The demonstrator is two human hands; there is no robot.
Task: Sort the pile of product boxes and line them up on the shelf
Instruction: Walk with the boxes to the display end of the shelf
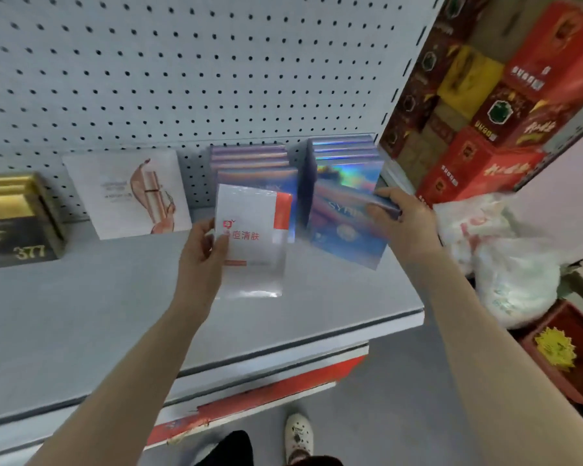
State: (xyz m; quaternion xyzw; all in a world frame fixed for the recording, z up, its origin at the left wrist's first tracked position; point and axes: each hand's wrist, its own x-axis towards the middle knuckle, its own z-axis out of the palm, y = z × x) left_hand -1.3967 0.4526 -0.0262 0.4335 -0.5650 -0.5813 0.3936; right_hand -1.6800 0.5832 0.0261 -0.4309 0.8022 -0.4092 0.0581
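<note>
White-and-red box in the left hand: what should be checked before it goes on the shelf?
1. Left hand grips white-and-red box: ok.
2. Right hand holds blue holographic box: ok.
3. Blue holographic box squared with blue row behind: not ok, tilted.
4. Bare shelf surface in front: ok.
5. Matching white-and-red row to join: not ok, none visible.
6. White-and-red box bottom resting on shelf: cannot tell.
</note>
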